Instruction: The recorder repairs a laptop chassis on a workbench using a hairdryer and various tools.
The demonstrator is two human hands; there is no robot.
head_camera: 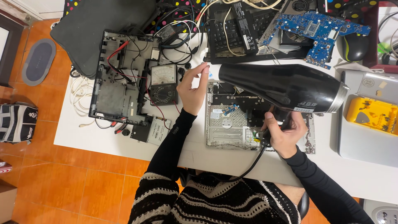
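Note:
My right hand (285, 133) grips the handle of a black hair dryer (282, 86) with a silver rear ring. Its barrel lies level over the table and its nozzle points left. My left hand (192, 88) is raised at the nozzle end, its fingertips touching the rim of the nozzle. Below the dryer lies an opened silver laptop palmrest frame (230, 124), carrying a small blue board. The dryer's black cord runs down from the handle toward my body.
An analog multimeter (163, 84) and a stripped black laptop base (119, 81) lie left of my left hand. A blue motherboard (315, 27), a keyboard, a battery and a mouse sit at the back. A silver laptop with a yellow tool case (372, 115) on it is at the right.

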